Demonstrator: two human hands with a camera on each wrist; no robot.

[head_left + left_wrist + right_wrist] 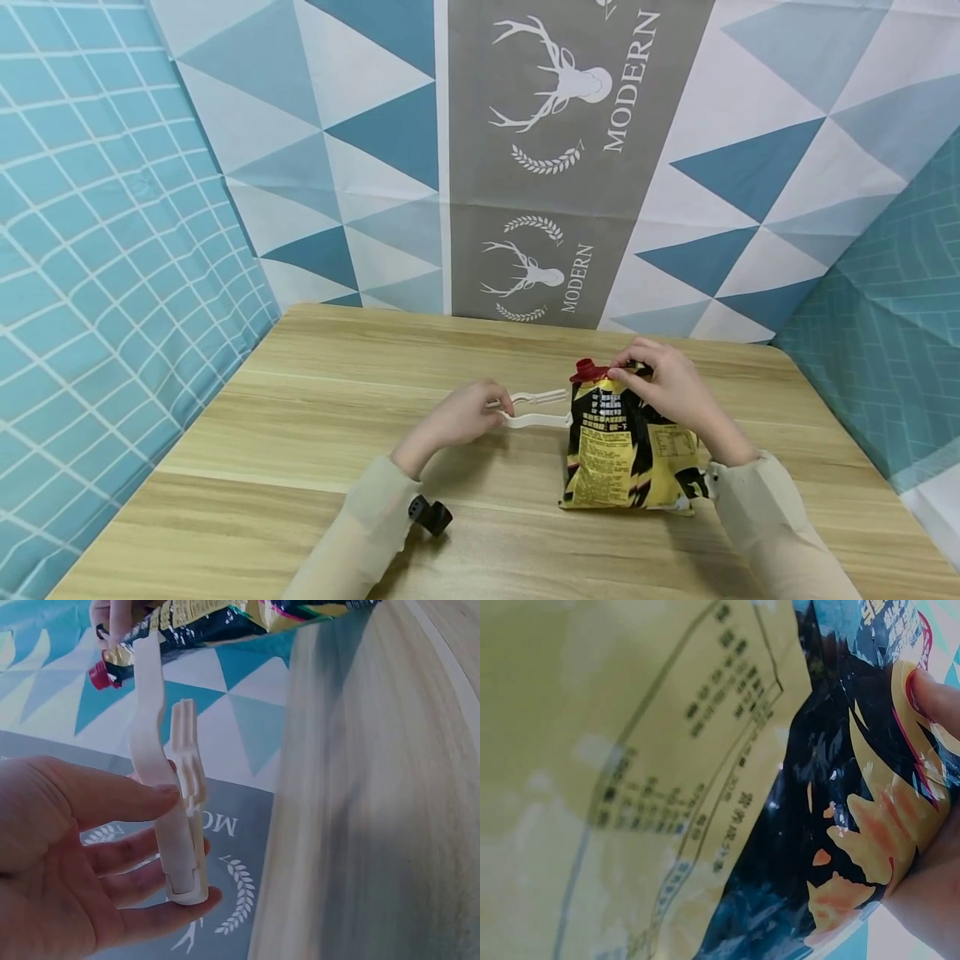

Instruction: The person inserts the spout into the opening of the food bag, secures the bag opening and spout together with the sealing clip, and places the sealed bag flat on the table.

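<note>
My left hand [468, 412] holds white plastic tongs [161, 780] between thumb and fingers. The two arms meet at the bottom in the left wrist view; one is flat and wavy, the other ends in fork-like prongs. In the head view the arms spread apart and point right, the nearer tip right at the bag's left edge. My right hand [667, 383] pinches the top of a black-and-yellow printed bag [603, 458] with thumb and fingers. A red piece with a short round spout [587, 368] sits on the bag's top left corner, beside the right thumb. The bag stands upright, its printed panel facing me.
A wood-grain table [300, 400] extends around both hands. Behind it hangs a patterned cloth [390, 167] with triangles and deer heads. Blue cloths cover the left [112, 250] and right sides. A black device [430, 515] is on the left wrist.
</note>
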